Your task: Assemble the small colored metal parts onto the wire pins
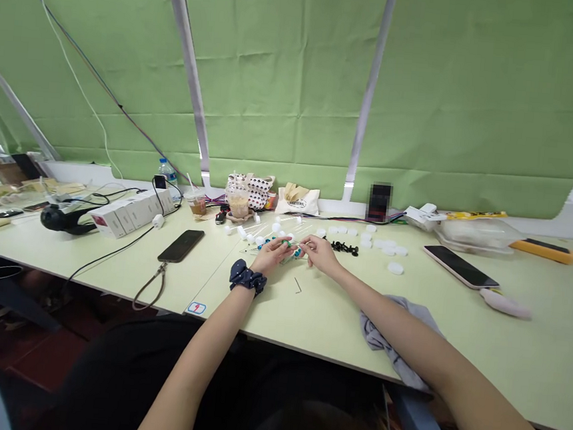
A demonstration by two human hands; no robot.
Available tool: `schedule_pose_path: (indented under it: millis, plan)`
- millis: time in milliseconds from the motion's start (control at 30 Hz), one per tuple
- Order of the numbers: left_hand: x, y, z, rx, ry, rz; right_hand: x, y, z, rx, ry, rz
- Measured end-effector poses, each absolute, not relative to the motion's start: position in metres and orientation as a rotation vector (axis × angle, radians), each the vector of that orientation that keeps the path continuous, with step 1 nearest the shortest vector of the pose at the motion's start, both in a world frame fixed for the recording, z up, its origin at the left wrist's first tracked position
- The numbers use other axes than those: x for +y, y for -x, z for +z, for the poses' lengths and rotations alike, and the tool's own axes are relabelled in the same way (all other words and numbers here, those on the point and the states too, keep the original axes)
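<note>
Both hands meet over the middle of the table. My left hand (269, 256), with a dark scrunchie (247, 278) at the wrist, is closed on a small green piece (288, 244). Close beside it, the fingers of my right hand (320, 253) are pinched together near that piece; what they hold is too small to make out. Around the hands lie thin white sticks with white round ends, small teal pieces (258, 247), black small parts (344, 248) and several white round discs (389, 245). A thin bent L-shaped metal key (298, 285) lies in front of my hands.
A phone with a strap (181, 246) and white boxes (129, 213) are on the left. Drink cups (239, 205) and cloth bags (298, 200) stand at the back. Rightward lie a grey cloth (381, 330), another phone (460, 267) and a clear plastic container (480, 235).
</note>
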State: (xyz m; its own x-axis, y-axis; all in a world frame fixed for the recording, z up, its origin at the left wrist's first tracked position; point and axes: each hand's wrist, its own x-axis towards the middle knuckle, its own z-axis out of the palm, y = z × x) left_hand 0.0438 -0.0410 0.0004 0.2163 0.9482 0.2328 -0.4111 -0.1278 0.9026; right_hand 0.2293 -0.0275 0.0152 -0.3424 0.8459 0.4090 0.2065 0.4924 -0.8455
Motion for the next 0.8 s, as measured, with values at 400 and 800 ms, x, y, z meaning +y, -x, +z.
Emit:
schedule_pose_path:
  millis: [400,800]
  plan:
    - [-0.038,-0.044,-0.001,0.673,-1.156,1.337,-0.015,-0.229,0.006,-1.805,0.869,0.798]
    - [-0.041,-0.048,0.001,0.657,-1.117,1.312,-0.016,-0.229,0.009,-1.788,0.938,0.818]
